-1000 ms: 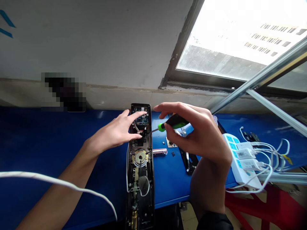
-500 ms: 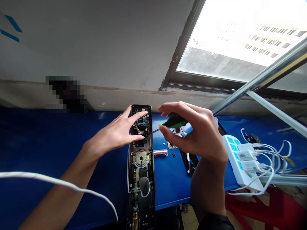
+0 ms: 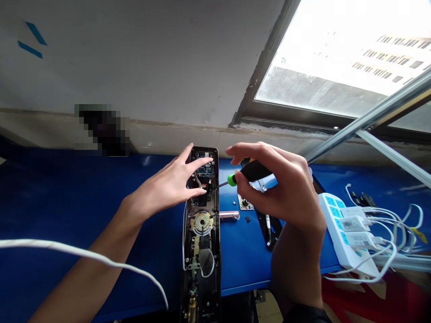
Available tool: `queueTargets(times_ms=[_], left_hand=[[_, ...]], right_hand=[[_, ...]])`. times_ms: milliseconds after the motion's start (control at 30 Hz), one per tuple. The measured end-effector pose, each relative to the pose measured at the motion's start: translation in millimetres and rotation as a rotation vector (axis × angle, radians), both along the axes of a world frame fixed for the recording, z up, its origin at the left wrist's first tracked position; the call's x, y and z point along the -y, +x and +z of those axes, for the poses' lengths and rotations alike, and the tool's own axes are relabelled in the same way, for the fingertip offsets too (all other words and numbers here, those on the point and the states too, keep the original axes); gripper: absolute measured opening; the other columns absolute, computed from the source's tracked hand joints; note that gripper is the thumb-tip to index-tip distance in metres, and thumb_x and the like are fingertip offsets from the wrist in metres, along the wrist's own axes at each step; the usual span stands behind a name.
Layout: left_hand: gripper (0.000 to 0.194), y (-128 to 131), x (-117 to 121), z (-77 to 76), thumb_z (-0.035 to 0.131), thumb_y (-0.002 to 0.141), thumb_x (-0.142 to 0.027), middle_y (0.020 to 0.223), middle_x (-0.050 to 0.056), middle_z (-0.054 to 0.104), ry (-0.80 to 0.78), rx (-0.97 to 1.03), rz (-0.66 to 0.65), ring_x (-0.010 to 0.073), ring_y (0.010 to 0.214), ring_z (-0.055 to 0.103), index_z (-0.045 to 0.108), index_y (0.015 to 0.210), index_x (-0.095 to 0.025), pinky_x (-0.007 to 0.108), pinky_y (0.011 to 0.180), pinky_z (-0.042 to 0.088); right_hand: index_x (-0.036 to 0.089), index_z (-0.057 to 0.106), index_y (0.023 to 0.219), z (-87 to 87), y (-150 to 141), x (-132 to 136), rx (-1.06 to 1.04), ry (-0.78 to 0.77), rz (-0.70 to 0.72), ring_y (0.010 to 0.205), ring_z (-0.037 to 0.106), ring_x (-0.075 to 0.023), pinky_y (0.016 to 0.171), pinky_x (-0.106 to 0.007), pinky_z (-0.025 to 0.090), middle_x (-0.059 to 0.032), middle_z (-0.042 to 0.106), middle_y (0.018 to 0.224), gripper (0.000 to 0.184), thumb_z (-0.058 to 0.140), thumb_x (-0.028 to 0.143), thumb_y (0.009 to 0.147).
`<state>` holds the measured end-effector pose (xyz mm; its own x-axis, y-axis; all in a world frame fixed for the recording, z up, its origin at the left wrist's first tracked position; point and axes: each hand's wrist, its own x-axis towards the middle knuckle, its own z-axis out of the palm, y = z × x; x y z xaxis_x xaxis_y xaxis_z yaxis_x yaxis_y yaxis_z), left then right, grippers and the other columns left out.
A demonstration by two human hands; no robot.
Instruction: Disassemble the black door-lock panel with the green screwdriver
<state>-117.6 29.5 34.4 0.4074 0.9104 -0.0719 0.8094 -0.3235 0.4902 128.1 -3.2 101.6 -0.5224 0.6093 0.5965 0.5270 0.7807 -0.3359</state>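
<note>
Okay, my right hand (image 3: 279, 188) pinches the green-and-black screwdriver (image 3: 251, 172) in a narrow fingertip grip, its tip down at the wiring inside the open lock body (image 3: 202, 251), which lies lengthwise on the blue bench (image 3: 242, 255). My left hand (image 3: 164, 186) is spread wide across the circuit board (image 3: 205, 169). This looks like close work at that one spot, calling for a steady tip. Bare bench lies right of the lock's edge, with small screws (image 3: 248, 219) nearby and the power strip (image 3: 343, 233) beyond.
</note>
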Motion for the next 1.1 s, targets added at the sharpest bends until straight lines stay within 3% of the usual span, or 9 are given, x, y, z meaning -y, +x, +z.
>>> queueTargets(times_ms=[100, 233, 400, 567, 733, 900, 1033, 1100], left_hand=[[0.085, 0.5, 0.0, -0.1, 0.074, 0.088, -0.054, 0.179, 0.004, -0.002, 0.006, 0.002, -0.004, 0.0432, 0.157, 0.032, 0.035, 0.162, -0.045, 0.056, 0.124, 0.039], [0.083, 1.0, 1.2, 1.3, 0.073, 0.089, -0.055, 0.179, 0.004, -0.003, 0.001, -0.006, -0.003, 0.0426, 0.157, 0.032, 0.035, 0.163, -0.044, 0.054, 0.124, 0.040], [0.082, 0.2, 2.4, 2.6, 0.072, 0.089, -0.057, 0.179, 0.001, -0.005, -0.004, 0.001, -0.010, 0.0429, 0.156, 0.034, 0.036, 0.162, -0.046, 0.053, 0.123, 0.042], [0.081, -1.5, 2.5, 2.3, 0.070, 0.091, -0.059, 0.179, 0.003, -0.007, -0.005, -0.002, -0.021, 0.0438, 0.154, 0.038, 0.035, 0.163, -0.044, 0.053, 0.121, 0.044], [0.081, -0.9, 3.0, 3.3, 0.072, 0.090, -0.056, 0.179, 0.005, -0.005, 0.001, 0.002, -0.026, 0.0449, 0.154, 0.037, 0.036, 0.162, -0.045, 0.055, 0.120, 0.045], [0.080, -0.9, 2.7, 3.7, 0.070, 0.092, -0.057, 0.179, 0.006, -0.007, -0.011, -0.002, -0.032, 0.0445, 0.152, 0.041, 0.035, 0.163, -0.044, 0.054, 0.119, 0.047], [0.080, -1.0, 2.5, 3.7, 0.072, 0.090, -0.057, 0.179, 0.003, -0.007, -0.012, -0.001, -0.023, 0.0459, 0.153, 0.038, 0.037, 0.161, -0.045, 0.055, 0.119, 0.047], [0.080, -0.6, 3.0, 4.5, 0.072, 0.090, -0.055, 0.179, 0.003, -0.007, -0.023, -0.006, -0.018, 0.0456, 0.153, 0.038, 0.037, 0.161, -0.046, 0.055, 0.119, 0.046]], right_hand=[[0.014, 0.064, 0.131, 0.5, 0.0, 0.0, 0.013, -0.007, 0.026, 0.092, 0.071, -0.0128, 0.080, -0.024, 0.059, -0.0046, 0.073, 0.111, 0.047, 0.069, 0.007, 0.085], [0.016, 0.071, 0.114, -0.5, 0.2, -0.9, -0.002, 0.028, -0.033, 0.071, 0.065, -0.0065, 0.065, -0.019, 0.055, 0.0003, 0.072, 0.093, 0.023, 0.074, 0.016, 0.091], [0.017, 0.064, 0.131, -0.4, -0.4, -0.2, 0.011, -0.011, 0.017, 0.087, 0.070, -0.0122, 0.079, -0.025, 0.059, -0.0036, 0.073, 0.107, 0.048, 0.068, 0.006, 0.085], [0.019, 0.070, 0.114, -1.5, -0.9, -0.1, -0.024, 0.006, -0.021, 0.066, 0.062, -0.0055, 0.063, -0.020, 0.053, 0.0020, 0.071, 0.091, 0.027, 0.076, 0.014, 0.088], [0.017, 0.064, 0.127, -2.0, -2.0, -0.5, -0.025, -0.008, 0.005, 0.084, 0.069, -0.0110, 0.078, -0.025, 0.059, -0.0031, 0.073, 0.107, 0.047, 0.068, 0.006, 0.082], [0.022, 0.069, 0.113, -3.4, -1.9, -2.9, -0.026, 0.035, -0.036, 0.070, 0.066, -0.0089, 0.065, -0.023, 0.057, -0.0003, 0.075, 0.094, 0.024, 0.072, 0.014, 0.090], [0.021, 0.064, 0.128, -3.2, -1.0, -4.1, -0.032, -0.003, 0.012, 0.084, 0.070, -0.0126, 0.075, -0.026, 0.061, -0.0031, 0.074, 0.106, 0.043, 0.068, 0.009, 0.086], [0.021, 0.065, 0.127, -3.4, -0.7, -4.5, -0.031, 0.003, 0.007, 0.081, 0.070, -0.0126, 0.072, -0.026, 0.061, -0.0026, 0.074, 0.103, 0.042, 0.073, 0.013, 0.086]])
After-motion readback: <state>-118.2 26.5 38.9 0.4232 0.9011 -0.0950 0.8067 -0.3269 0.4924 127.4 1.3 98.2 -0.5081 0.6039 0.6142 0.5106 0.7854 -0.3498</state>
